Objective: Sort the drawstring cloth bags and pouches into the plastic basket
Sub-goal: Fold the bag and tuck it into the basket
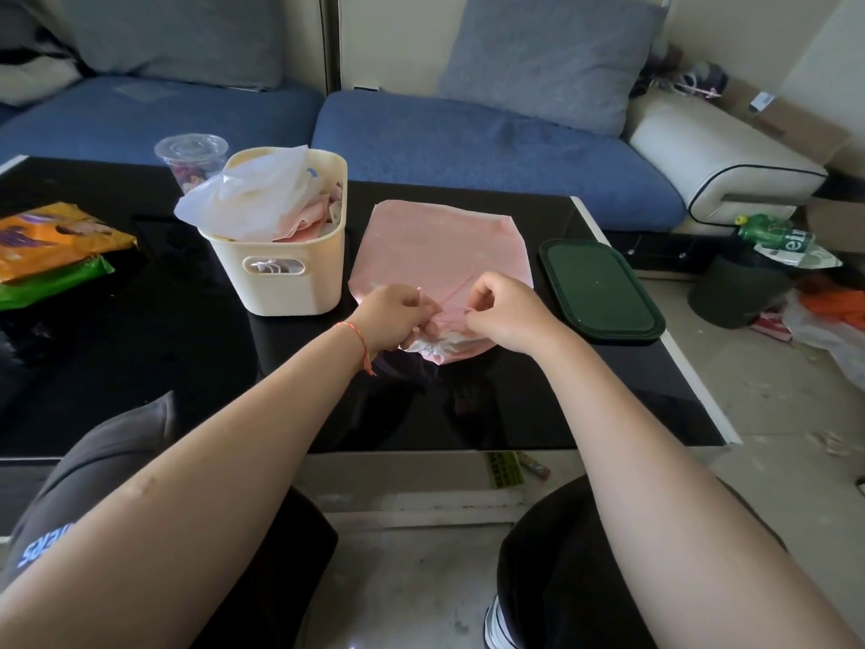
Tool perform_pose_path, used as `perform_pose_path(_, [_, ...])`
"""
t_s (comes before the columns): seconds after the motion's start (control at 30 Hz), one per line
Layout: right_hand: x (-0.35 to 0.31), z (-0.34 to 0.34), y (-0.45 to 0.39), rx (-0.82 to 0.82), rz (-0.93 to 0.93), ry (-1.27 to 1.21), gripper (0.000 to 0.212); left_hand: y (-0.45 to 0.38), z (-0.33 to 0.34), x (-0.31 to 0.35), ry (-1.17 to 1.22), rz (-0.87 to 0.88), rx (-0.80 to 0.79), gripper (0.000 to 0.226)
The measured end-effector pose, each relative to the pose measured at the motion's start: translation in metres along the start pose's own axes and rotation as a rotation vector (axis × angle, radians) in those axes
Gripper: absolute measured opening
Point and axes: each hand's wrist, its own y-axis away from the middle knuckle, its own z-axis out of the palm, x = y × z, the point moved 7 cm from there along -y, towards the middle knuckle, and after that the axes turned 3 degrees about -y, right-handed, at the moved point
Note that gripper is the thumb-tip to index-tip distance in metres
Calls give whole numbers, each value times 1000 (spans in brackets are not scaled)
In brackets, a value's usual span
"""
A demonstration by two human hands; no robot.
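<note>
A pink drawstring cloth bag (435, 245) lies flat on the black glass table (140, 367), its gathered mouth towards me. My left hand (395, 316) and my right hand (503, 309) hover over that mouth, each pinching the thin pink drawstring (456, 290) that runs between them. Left of the bag stands the cream plastic basket (285, 283). It holds pink cloth pouches (311, 215) and a white plastic bag (248, 194) that sticks out of the top.
A dark green lidded container (601, 290) lies right of the pink bag near the table's edge. A clear plastic cup (192, 159) stands behind the basket. Orange and green packets (51, 248) lie at the far left. A blue sofa (468, 147) runs behind the table.
</note>
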Motion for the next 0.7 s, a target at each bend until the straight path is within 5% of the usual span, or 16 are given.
perform_pose_path(0.27, [-18, 28, 5, -93, 2, -228, 26, 2, -6, 3, -128, 71, 120, 22])
perform_pose_path(0.53, [-24, 21, 5, 88, -60, -89, 16, 2, -12, -1, -151, -13, 140, 23])
perform_pose_path(0.7, [-27, 20, 1, 149, -115, 80, 7, 5, -7, 15, -269, 89, 164, 15])
